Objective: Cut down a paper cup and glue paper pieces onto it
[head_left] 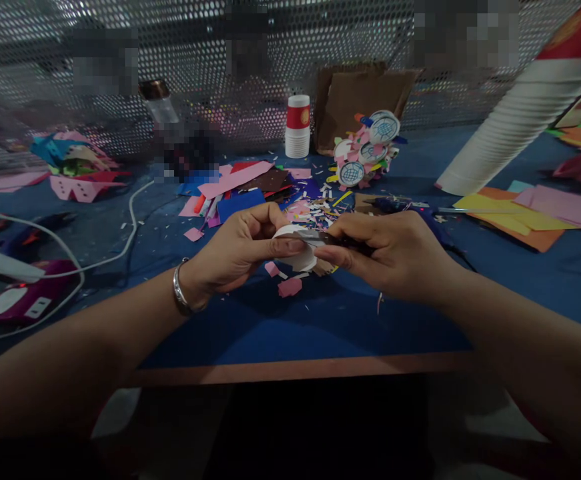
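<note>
Near the middle of the table, my left hand pinches a round white paper piece, which looks like the base of a paper cup, between thumb and fingers. My right hand is closed on a metal-bladed cutting tool with a dark handle. Its blade lies across the white piece, close to my left thumb. Whether it is a knife or scissors I cannot tell, since my fingers cover most of the handle. Pink paper scraps lie just below both hands.
Paper cuttings litter the blue table behind my hands. A cup stack stands at the back; a taller leaning one is at right. A paper craft with round discs stands near cardboard. A white cable and purple power strip lie left.
</note>
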